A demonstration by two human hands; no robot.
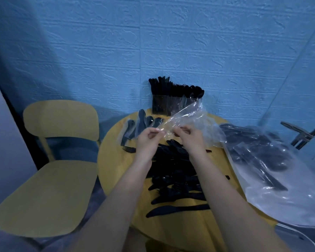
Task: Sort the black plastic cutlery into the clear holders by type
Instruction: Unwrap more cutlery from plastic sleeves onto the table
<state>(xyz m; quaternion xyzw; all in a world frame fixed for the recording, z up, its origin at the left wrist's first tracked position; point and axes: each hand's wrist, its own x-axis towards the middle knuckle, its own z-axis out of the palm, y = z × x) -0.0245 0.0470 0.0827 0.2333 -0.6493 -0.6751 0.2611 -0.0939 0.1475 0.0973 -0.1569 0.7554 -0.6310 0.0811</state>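
Much of the task is judged still undone: a large heap of loose black cutlery [176, 171] is spread across the yellow worktop [115, 171], with knives lying nearest the viewer and one fork [129, 149] apart at the left. Part of the work is done, since the clear holders [173, 105] at the far edge by the blue wall [153, 42] are already packed with upright pieces, seemingly grouped by type. A few small wrapped packets [135, 128] are laid to the left of the holders. A big clear bag [262, 157] on the right is seen to contain more black cutlery. An empty-looking clear wrapper [185, 117] is pinched above the heap by both the left hand [147, 138] and the right hand [190, 137], each grip closed narrowly on the film. A yellow chair [49, 171] is placed at the left.
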